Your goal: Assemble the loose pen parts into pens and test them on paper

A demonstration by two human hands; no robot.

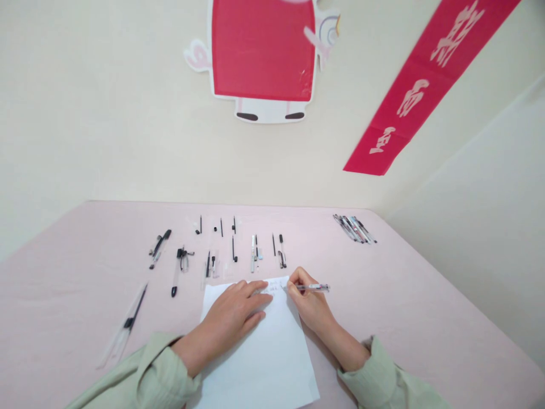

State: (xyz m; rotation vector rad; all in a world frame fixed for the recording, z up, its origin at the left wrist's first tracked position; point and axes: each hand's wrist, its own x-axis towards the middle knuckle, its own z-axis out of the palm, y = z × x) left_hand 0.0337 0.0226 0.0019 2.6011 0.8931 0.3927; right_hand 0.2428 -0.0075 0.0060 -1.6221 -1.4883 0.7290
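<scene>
A white sheet of paper [272, 352] lies on the pink table [426, 318] in front of me. My left hand [234, 315] rests flat on the sheet's upper left part, fingers stretched out. My right hand [309, 301] is closed round a clear pen [313, 288] whose tip touches the sheet's top edge, where faint marks show. Both arms wear pale green sleeves.
Several taken-apart pens and pen parts [234, 250] lie in rows behind the sheet. A pen with its clear barrel [130, 324] lies at the left. A bundle of pens [354, 228] sits at the far right. The wall carries a red cartoon cut-out [264, 57] and a red banner [417, 91].
</scene>
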